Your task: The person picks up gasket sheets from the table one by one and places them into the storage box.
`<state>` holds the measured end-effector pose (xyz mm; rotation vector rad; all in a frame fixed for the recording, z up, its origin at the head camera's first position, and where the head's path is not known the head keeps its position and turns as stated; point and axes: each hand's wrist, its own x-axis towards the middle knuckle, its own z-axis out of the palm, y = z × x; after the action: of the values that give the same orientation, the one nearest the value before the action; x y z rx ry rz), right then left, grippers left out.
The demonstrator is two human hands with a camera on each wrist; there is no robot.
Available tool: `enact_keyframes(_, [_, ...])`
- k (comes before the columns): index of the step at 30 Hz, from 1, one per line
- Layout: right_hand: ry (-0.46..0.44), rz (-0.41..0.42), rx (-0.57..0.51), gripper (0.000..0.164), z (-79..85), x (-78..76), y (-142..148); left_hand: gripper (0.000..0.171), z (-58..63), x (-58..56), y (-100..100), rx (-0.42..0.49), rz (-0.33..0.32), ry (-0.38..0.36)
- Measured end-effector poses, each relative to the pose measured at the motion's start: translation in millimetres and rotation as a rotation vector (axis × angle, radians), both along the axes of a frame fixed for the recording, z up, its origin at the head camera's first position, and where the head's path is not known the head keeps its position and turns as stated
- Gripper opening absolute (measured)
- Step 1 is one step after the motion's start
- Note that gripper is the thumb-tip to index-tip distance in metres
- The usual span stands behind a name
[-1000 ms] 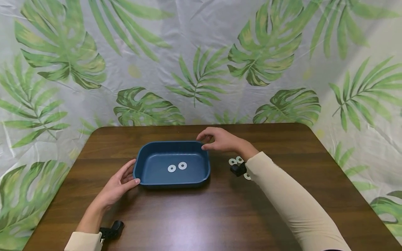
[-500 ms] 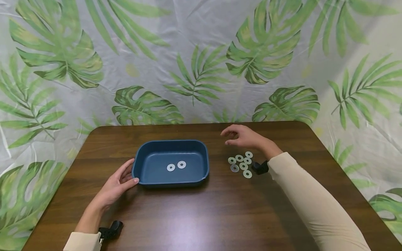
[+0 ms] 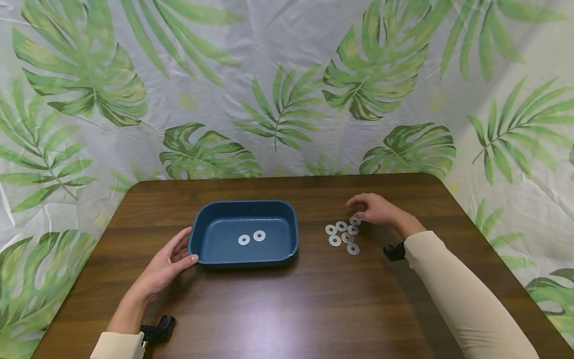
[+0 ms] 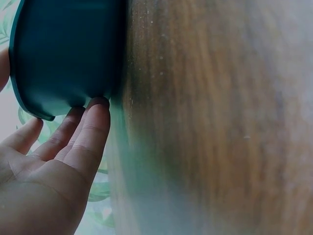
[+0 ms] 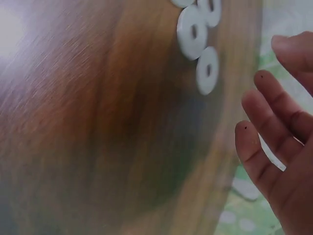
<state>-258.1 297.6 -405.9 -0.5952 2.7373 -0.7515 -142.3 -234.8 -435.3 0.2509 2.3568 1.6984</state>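
Observation:
In the head view a blue rectangular tray (image 3: 244, 254) stands on the table, with two flat washers (image 3: 243, 240) lying on its floor. My left hand (image 3: 163, 267) rests against the tray's left end, thumb at the near corner. The left wrist view shows the extended fingers (image 4: 90, 134) touching the outer wall of the tray (image 4: 68, 54). To the right of the tray lies a loose group of several washers (image 3: 335, 240). My right hand (image 3: 378, 208) hovers over the group's far edge, fingers bent and apart, holding nothing visible; its thumb partly covers the farthest washer (image 3: 356, 221).
The brown wooden table (image 3: 278, 309) ends at a back edge close behind the tray. A leaf-print cloth (image 3: 287, 89) hangs behind it. Black wrist cameras (image 3: 160, 329) sit on both wrists, near the tabletop.
My right hand has left the tray's far right corner and moved right, then down over the washers, uncovering most of them. The left hand and the tray keep their place.

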Motion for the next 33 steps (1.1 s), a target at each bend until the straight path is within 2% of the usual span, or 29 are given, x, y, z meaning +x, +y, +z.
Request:
enact_keyframes(7, [-0.005, -0.025, 0.027, 0.035, -8.1, 4.0, 8.4, 0.074, 0.1, 1.2, 1.3, -0.004, 0.002, 0.0])
enact_keyframes(20, [0.021, -0.013, 0.041, 0.031, -23.5, 3.7, 16.1, 0.074, 1.2, 2.0, 1.2, -0.017, 0.007, -0.01])
enact_keyframes(24, [0.051, 0.012, 0.042, 0.032, -24.4, 2.8, 14.8, 0.073, 1.2, 2.4, 0.4, -0.016, 0.009, 0.0])
enact_keyframes(33, [0.067, 0.011, 0.103, 0.036, -27.3, 4.7, 14.4, 0.073, 0.7, 2.5, 1.5, -0.006, 0.004, 0.005])
